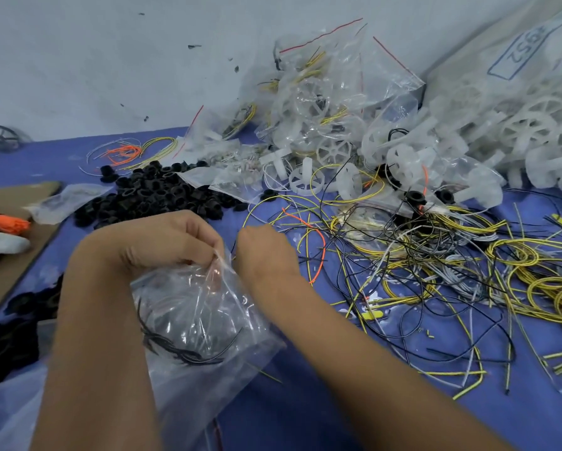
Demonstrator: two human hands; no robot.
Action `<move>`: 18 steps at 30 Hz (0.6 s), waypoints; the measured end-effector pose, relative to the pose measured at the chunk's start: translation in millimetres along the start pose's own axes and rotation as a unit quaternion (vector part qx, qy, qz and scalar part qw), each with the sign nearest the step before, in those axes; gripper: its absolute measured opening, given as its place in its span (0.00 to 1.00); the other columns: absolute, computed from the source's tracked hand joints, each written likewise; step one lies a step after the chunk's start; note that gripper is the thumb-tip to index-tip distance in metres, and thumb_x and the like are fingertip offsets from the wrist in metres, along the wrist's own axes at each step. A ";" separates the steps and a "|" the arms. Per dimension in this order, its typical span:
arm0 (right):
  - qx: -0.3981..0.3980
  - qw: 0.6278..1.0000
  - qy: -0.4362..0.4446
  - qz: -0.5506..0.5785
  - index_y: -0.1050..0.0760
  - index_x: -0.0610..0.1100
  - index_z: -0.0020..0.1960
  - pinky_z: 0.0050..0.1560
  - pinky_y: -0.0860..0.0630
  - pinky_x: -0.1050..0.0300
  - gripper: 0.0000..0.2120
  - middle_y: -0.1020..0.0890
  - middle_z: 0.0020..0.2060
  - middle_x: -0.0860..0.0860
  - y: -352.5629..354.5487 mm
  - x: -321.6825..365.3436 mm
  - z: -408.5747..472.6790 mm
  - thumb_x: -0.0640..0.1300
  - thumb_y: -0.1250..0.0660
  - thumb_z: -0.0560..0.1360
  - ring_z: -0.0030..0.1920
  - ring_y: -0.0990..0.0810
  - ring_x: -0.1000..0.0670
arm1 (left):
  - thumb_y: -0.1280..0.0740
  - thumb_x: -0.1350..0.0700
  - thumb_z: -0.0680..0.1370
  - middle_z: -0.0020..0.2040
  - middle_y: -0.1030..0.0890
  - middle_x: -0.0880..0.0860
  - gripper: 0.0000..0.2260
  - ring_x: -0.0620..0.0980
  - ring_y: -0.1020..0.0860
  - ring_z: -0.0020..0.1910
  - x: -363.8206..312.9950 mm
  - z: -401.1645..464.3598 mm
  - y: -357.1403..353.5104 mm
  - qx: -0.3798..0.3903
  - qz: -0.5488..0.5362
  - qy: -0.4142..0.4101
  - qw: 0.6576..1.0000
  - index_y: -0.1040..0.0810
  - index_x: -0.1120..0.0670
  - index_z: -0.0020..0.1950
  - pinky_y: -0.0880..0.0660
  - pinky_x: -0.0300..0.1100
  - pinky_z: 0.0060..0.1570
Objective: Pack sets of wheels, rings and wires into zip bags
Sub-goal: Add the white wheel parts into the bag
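Both forearms reach in; our left hand (175, 239) and right hand (266, 252) pinch the mouth of a clear zip bag (195, 320) over the blue table (338, 411).
We judge the film light, limp and slippery, with black wires (175, 349) inside, best held at the rim.

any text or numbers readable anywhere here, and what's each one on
"4952", handwritten in blue inside a hand-drawn blue box, seen upside down and tilted, on the large translucent white plastic sack of white plastic wheels at the top right.

Nothing else is readable: the small clear zip bags with red seal lines piled at the back and the clear zip bag that both hands hold show no print.
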State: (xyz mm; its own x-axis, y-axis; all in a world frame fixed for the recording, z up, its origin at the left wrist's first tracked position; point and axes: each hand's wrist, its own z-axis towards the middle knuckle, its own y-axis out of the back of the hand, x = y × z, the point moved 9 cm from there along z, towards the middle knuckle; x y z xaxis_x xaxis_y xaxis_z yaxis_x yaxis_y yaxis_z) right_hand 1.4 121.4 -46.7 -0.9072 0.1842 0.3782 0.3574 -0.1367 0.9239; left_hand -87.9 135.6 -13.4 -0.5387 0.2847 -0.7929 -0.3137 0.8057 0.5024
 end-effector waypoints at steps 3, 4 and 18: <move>-0.024 1.000 -0.004 0.011 0.22 0.40 0.46 0.40 0.31 0.54 0.03 0.20 0.45 0.41 13.2 -23.6 -7.9 0.39 0.32 0.76 0.50 0.20 0.36 | 0.32 0.60 0.67 0.34 0.21 0.67 0.07 0.58 0.32 0.35 -17.8 10.4 -2.5 -0.016 -0.014 -0.046 0.999 0.15 0.59 0.37 0.38 0.51 0.37; -0.032 0.999 -0.003 0.019 0.24 0.41 0.42 0.39 0.32 0.55 0.06 0.21 0.42 0.42 21.4 -33.6 -10.8 0.42 0.32 0.76 0.47 0.21 0.37 | 0.33 0.60 0.68 0.33 0.20 0.62 0.07 0.56 0.33 0.34 -24.4 16.7 -5.5 -0.020 -0.014 -0.060 0.998 0.15 0.58 0.36 0.38 0.48 0.35; 0.120 0.982 -0.060 -0.135 0.23 0.40 0.37 0.47 0.17 0.50 0.09 0.17 0.36 0.43 95.8 -167.6 -72.5 0.41 0.28 0.75 0.40 0.16 0.42 | 0.34 0.65 0.74 0.34 0.15 0.52 0.09 0.41 0.25 0.31 -77.2 79.0 -70.0 -0.055 -0.046 -0.117 0.991 0.17 0.58 0.37 0.30 0.30 0.36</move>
State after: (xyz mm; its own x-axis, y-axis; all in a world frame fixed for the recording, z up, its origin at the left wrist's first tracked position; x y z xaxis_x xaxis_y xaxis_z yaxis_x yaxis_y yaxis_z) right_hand 171.6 6.9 -25.8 -0.9489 0.2966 0.1075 0.1617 0.1644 0.9731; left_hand 37.5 98.2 -14.6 -0.3112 0.3350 -0.8893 -0.4431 0.7767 0.4477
